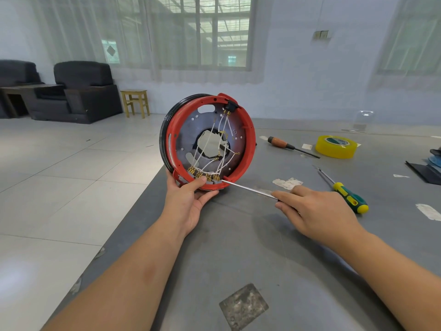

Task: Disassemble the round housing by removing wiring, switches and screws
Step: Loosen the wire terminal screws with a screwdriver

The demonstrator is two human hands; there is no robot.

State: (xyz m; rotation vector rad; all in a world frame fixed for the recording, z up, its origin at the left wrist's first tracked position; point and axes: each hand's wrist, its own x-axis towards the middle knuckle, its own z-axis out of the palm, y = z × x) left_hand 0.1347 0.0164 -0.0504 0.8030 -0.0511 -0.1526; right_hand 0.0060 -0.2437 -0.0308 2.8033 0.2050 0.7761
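Two bare forearms reach forward over the grey desk [238, 247]. Near its front edge a scuffed square patch [243, 306] is stuck on the surface.

The left hand [188, 199] holds the round housing [207, 139] at the left edge of the desk. This housing stands on its rim, and its open side faces the camera and slightly to the right. The thumb presses on the lower red rim from the front, and the other fingers are curled under and behind it. Inside, white wires [216, 149] run from the black switch [231, 105] at the top down to a row of brass terminals [202, 175] at the bottom.

The right hand [317, 211] has its fingers closed around a screwdriver [248, 189]. The thin metal shaft lies nearly level, pointing left and a little up, with the tip at the terminals.

Further right on the desk lie a green and yellow screwdriver [348, 195], a wooden-handled screwdriver [286, 145] and a yellow tape roll [336, 147].
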